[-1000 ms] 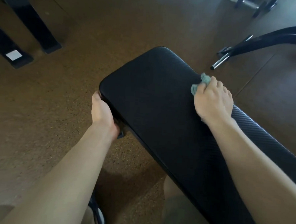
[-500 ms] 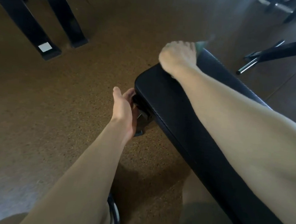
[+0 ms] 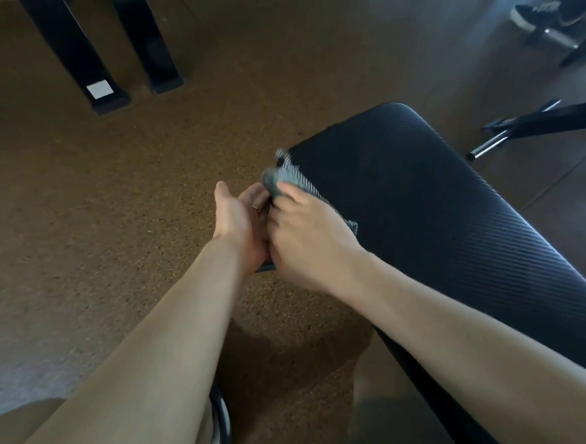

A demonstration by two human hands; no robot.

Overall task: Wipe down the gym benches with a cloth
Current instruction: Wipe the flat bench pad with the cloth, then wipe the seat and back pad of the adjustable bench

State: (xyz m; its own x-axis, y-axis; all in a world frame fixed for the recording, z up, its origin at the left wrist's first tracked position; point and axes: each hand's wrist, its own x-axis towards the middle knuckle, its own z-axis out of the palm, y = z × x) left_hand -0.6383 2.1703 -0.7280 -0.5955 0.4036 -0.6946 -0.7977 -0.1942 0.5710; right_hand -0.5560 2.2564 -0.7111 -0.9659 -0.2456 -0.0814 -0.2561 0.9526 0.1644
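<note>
- The floor [image 3: 88,230] was brown, speckled rubber, with dark frame legs [image 3: 99,48] standing well apart at upper left.
- The worktop [image 3: 440,210], a black ribbed gym pad, ran with its long axis from lower right toward upper centre, its rounded end pointing away from me.
- I judged the step in hand to be wiping the pad's left side edge, near that rounded end.
- My right hand [image 3: 309,238] had its fingers curled round the cloth [image 3: 289,178], pressing it against that edge.
- My left hand [image 3: 240,225] lay just beside it with fingers relaxed and open, touching the right hand; whether it touched the pad I could not tell.
- The cloth was small, grey-green and bunched, blurred at its upper end.
- Next, I reckoned, called for firm pressure and a drag back along the edge toward me.
</note>
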